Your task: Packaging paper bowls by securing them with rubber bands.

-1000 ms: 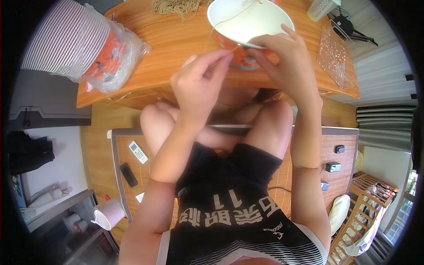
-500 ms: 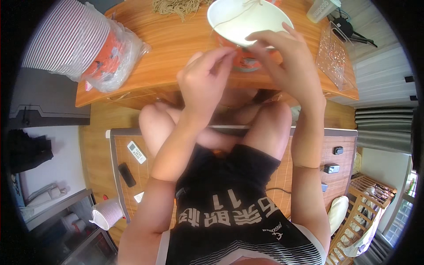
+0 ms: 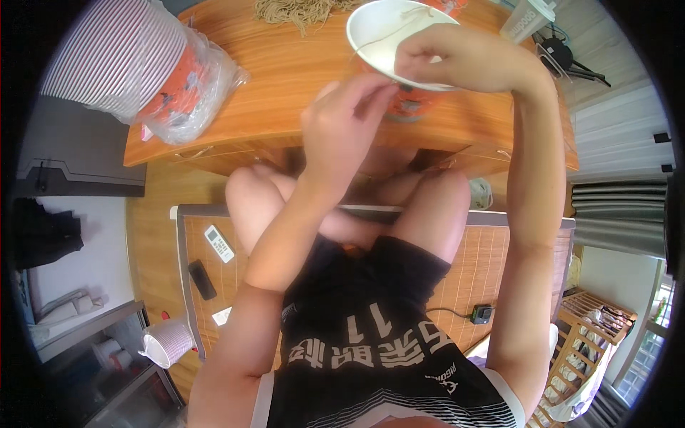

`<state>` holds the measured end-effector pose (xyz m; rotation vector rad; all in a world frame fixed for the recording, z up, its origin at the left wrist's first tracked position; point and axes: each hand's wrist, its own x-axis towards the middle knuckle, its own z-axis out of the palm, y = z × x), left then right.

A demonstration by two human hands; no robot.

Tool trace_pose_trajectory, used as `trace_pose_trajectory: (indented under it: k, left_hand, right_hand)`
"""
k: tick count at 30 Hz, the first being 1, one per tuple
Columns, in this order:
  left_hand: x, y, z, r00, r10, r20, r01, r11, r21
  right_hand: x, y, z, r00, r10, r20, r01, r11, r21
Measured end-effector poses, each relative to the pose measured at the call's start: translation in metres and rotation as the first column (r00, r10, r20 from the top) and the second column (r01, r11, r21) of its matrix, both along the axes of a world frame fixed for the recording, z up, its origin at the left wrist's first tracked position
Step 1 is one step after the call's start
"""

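A paper bucket [image 3: 371, 43], white inside with a red printed outside, stands tilted toward me at the desk's front. A thin piece of twine [image 3: 385, 36] crosses its mouth. My left hand [image 3: 335, 132] is closed in a pinch just outside the near rim; whatever sits between its fingertips is too small to make out. Over the right side of the rim bends my right hand [image 3: 457, 60], its curled fingers inside the mouth. Those fingertips are pressed together, and what they hold is hidden.
A bundle of tan twine [image 3: 303, 14] lies at the desk's back. Nested paper buckets [image 3: 114, 64] in clear plastic stand at left; a lidded cup [image 3: 524, 21] is back right. Behind the desk edge, a mat-topped surface [image 3: 207, 285] holds a remote control [image 3: 219, 244] and a phone [image 3: 203, 279].
My right hand has swung over the rim and into the bucket's mouth, its elbow moving outward. The left hand has shifted slightly right, still pinched.
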<state>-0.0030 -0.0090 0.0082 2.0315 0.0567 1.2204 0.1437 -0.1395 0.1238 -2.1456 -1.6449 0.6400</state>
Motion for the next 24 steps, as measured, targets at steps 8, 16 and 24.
trace_pose_trajectory:
  k: [8, 16, 24]
  left_hand:
    - [-0.005, 0.014, -0.003, 0.998, 0.051, -0.025, -0.044, 0.977, 0.206]
    - [-0.017, 0.013, 0.012, 0.954, -0.191, -0.229, 0.122, 0.951, -0.283]
    - [-0.003, 0.043, 0.027, 0.796, -0.545, -0.262, 0.336, 0.759, -0.558]
  right_hand:
    - [-0.045, -0.005, 0.006, 0.874, -0.246, 0.418, 0.136, 0.951, 0.277]
    - [-0.113, 0.014, -0.061, 0.536, -0.734, 0.417, 0.243, 0.608, 0.756]
    - [-0.118, 0.028, -0.107, 0.563, -0.804, 0.192, 0.263, 0.394, 0.881]
